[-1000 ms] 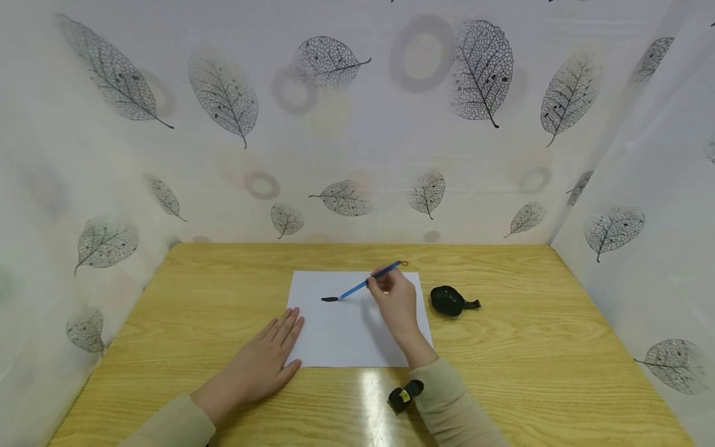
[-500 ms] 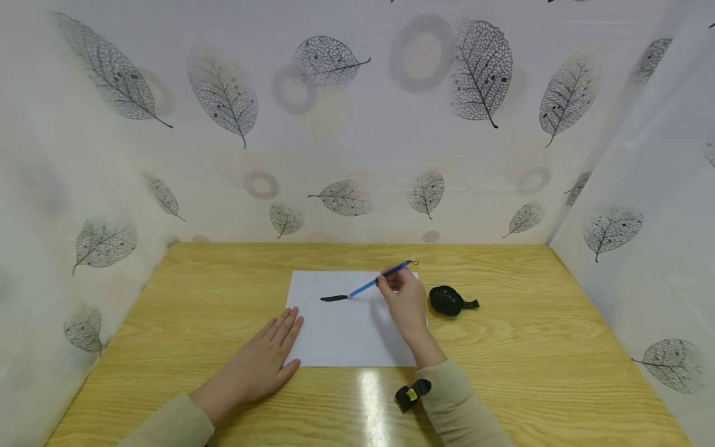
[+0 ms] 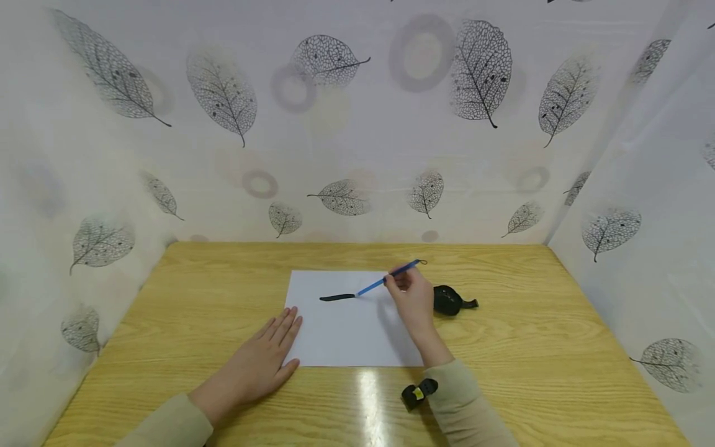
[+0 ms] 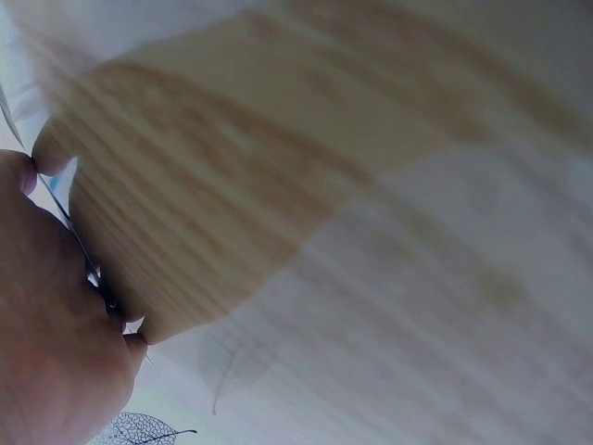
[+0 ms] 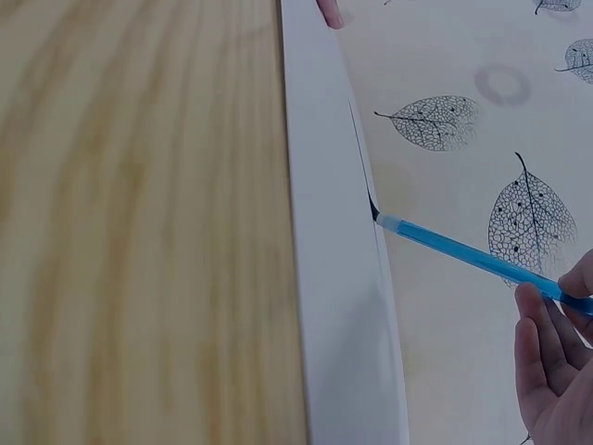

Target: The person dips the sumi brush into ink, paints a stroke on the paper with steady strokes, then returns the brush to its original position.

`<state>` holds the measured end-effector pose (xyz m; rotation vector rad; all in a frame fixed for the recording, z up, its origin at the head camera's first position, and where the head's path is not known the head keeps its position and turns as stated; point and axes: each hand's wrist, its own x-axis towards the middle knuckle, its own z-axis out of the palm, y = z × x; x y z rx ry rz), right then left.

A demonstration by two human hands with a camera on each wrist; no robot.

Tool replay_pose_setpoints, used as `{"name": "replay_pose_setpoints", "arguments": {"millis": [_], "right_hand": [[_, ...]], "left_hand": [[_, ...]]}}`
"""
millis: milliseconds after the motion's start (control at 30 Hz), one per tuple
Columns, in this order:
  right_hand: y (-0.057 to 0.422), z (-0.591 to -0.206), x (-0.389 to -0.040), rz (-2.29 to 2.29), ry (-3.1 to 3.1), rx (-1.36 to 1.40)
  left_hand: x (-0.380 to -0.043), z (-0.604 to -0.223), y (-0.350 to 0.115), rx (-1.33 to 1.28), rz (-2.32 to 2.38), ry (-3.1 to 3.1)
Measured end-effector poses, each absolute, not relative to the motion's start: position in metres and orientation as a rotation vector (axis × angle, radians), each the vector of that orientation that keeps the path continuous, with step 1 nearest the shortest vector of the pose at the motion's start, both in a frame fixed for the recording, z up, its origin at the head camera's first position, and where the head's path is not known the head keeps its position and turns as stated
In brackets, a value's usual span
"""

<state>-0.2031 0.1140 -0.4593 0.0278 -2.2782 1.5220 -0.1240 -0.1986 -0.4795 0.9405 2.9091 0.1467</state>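
Note:
My right hand [image 3: 414,302] pinches a blue paintbrush [image 3: 373,286] with a loop at its top end. In the right wrist view the dark bristles [image 5: 373,208] touch the white paper [image 5: 335,306]. A thick black stroke [image 3: 337,298] runs across the sheet's upper half and ends at the brush tip. My left hand [image 3: 268,354] rests with straight fingers on the left edge of the paper [image 3: 341,338]. Close beside the right hand sits a small black dish with a short handle [image 3: 449,301], its left rim hidden behind the hand.
A wood-grain table [image 3: 536,347] lies under everything. Pale curtains [image 3: 357,136] printed with leaves stand at the back and both sides. A small black device with a yellow patch [image 3: 418,394] sits at the right sleeve [image 3: 463,397].
The right hand with the paintbrush has moved to the right across the paper. The black stroke has grown longer behind the brush tip. The left hand has stayed in place.

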Motion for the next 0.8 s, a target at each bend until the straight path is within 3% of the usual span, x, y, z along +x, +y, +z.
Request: {"name": "replay_pose_setpoints", "arguments": {"millis": [800], "right_hand": [[0.139, -0.459, -0.198, 1.497, -2.278, -0.039]], "left_hand": [[-0.125, -0.481, -0.199, 0.928, 0.156, 2.899]]}}
